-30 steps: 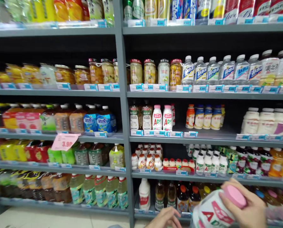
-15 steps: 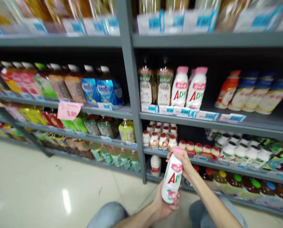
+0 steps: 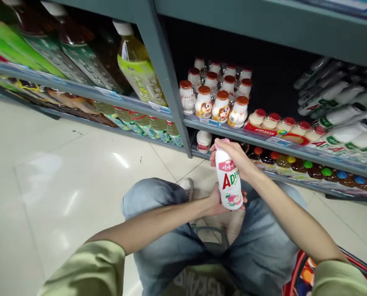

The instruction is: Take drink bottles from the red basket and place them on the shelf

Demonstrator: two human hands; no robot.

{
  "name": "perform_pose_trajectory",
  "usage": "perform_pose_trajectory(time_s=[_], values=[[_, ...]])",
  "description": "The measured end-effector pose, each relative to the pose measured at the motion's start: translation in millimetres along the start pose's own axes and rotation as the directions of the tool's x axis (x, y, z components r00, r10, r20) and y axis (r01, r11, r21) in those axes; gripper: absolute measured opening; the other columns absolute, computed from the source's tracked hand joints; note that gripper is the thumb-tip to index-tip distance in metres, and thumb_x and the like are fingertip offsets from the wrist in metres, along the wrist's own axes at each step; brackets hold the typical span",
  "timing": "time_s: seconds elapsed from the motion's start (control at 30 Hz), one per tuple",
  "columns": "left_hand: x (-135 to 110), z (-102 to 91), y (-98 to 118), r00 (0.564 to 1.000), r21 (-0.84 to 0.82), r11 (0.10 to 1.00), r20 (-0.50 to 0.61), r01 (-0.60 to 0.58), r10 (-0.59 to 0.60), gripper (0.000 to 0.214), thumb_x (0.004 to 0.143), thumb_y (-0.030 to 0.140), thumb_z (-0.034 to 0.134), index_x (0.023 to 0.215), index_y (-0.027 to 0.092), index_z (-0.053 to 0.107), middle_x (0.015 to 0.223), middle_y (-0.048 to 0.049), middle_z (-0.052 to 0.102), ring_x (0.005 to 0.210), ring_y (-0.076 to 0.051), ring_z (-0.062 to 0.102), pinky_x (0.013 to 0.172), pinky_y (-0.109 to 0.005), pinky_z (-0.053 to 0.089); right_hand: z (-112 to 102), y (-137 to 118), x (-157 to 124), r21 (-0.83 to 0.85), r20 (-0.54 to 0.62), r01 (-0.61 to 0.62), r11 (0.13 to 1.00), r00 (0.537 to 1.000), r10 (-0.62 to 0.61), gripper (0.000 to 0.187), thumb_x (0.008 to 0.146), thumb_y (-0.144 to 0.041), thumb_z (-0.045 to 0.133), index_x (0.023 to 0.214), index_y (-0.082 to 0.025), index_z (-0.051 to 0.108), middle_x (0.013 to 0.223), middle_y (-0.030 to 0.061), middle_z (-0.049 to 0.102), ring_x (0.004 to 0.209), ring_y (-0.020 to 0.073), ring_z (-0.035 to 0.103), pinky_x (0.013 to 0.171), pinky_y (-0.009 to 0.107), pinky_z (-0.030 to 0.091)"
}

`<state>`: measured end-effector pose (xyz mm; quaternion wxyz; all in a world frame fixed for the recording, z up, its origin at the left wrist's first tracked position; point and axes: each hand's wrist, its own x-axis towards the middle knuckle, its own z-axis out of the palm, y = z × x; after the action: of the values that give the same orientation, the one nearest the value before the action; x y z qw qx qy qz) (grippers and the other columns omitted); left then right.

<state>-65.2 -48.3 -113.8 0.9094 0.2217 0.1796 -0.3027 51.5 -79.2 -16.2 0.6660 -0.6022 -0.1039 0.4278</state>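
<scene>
**A:** In the head view, what are your hands on?

**B:** Your right hand (image 3: 235, 158) is closed round the pink cap and neck of the white plastic bottle with red lettering (image 3: 229, 183). Your left hand (image 3: 215, 201) is clasped about its base.

**A:** Why grip both ends?

**B:** Probably to keep it upright, with the label facing you. It sits between your hands, just in front of the grey metal shelf (image 3: 340, 163) of small red-capped bottles (image 3: 222, 107).

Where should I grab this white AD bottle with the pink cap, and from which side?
Probably best to wrap around the labelled middle of the bottle, coming from the front, label side: it stands nearly upright, its body is round, and that stretch is bare. The left hand covers the base, the right hand the capped top.
</scene>
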Motion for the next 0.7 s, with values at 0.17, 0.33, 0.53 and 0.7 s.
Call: perform_pose_trajectory(time_s=[0.17, 0.33, 0.53, 0.7], values=[[7.8, -6.1, -3.2, 0.997, -0.040, 0.999, -0.069, 0.035, -0.037, 0.059, 0.092, 0.056, 0.030, 0.088, 0.010, 0.067, 0.077, -0.0131, 0.067, 0.063, -0.023, 0.064, 0.058, -0.029, 0.034, -1.1, 5.1, 2.8, -0.019, -0.185, 0.014, 1.000, 0.983, -0.018, 0.047, 0.074, -0.059, 0.082, 0.090, -0.016, 0.071, 0.074, 0.0028, 0.072, 0.062, 0.0147, 0.068, 0.053, 0.021, 0.051], [11.4, -10.9, -0.8, 0.998, 0.003, 0.998, -0.019, 0.061, -0.060, 0.059, 0.087, 0.058, 0.034, 0.091, 0.009, 0.066, 0.078, -0.0151, 0.067, 0.063, -0.025, 0.063, 0.060, -0.033, 0.037, 0.2, -2.0, -4.5, 0.060, -0.202, 0.058, 0.997, 0.978, -0.045, 0.046, 0.069, -0.054, 0.088, 0.090, -0.017, 0.071, 0.073, 0.0008, 0.071, 0.064, 0.0143, 0.068, 0.056, 0.021, 0.051], [3.5, -1.4, -1.2, 0.994, 0.048, 0.997, -0.089, 0.060, -0.056, 0.063, 0.093, 0.052, 0.023, 0.086, 0.010, 0.068, 0.075, -0.0150, 0.067, 0.058, -0.023, 0.064, 0.059, -0.033, 0.041, 2.4, -0.1, -14.0, 0.117, -0.277, 0.108, 0.987, 0.958, -0.072, 0.048, 0.064, -0.050, 0.092, 0.093, -0.017, 0.073, 0.072, 0.0001, 0.071, 0.066, 0.0146, 0.068, 0.060, 0.023, 0.053], [2.9, 10.6, 11.6, 0.983, 0.041, 0.991, -0.124, -0.129, 0.133, 0.051, 0.096, 0.041, 0.027, 0.094, 0.008, 0.066, 0.075, -0.0128, 0.067, 0.064, -0.025, 0.065, 0.058, -0.035, 0.049, -10.0, -5.8, -13.1, 0.175, -0.402, 0.197, 0.965, 0.909, -0.113, 0.047, 0.064, -0.051, 0.092, 0.090, -0.018, 0.071, 0.078, 0.0007, 0.073, 0.068, 0.0131, 0.068, 0.057, 0.022, 0.051]])
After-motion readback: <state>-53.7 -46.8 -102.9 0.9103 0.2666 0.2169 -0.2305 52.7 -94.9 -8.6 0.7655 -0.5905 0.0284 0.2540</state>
